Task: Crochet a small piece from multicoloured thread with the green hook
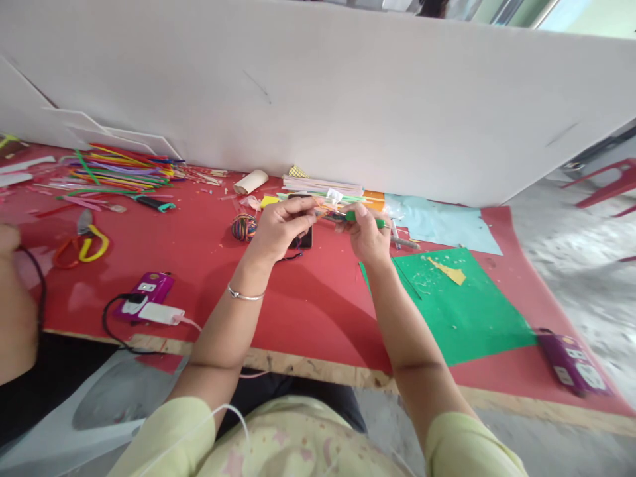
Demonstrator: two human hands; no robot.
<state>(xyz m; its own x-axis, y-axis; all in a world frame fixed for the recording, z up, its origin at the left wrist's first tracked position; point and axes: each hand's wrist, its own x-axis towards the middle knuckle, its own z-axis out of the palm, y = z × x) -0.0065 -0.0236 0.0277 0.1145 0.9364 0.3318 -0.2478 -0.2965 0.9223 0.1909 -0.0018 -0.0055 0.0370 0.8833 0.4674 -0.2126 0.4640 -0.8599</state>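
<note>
Both hands are raised over the red table, their fingertips close together. My right hand (368, 233) is closed around a green-handled tool (352, 216), whose thin end points toward my left hand; its exact kind is not clear. My left hand (284, 227) pinches a small strand-like piece, too small to make out, by the tool's tip. Beside my left wrist lies a ball of multicolored yarn (244, 227). A dark phone-like object (307, 240) sits partly hidden under my left fingers, with a dark strand of yarn (292, 256) near its lower edge.
A white board (318, 99) stands behind the red table (308, 311). Pliers (88, 242), colorful pipe cleaners (124, 169) and a purple power strip (152, 291) lie left. A green sheet (457, 318) and another purple strip (571, 364) lie right. Another person's arm (17, 311) is at far left.
</note>
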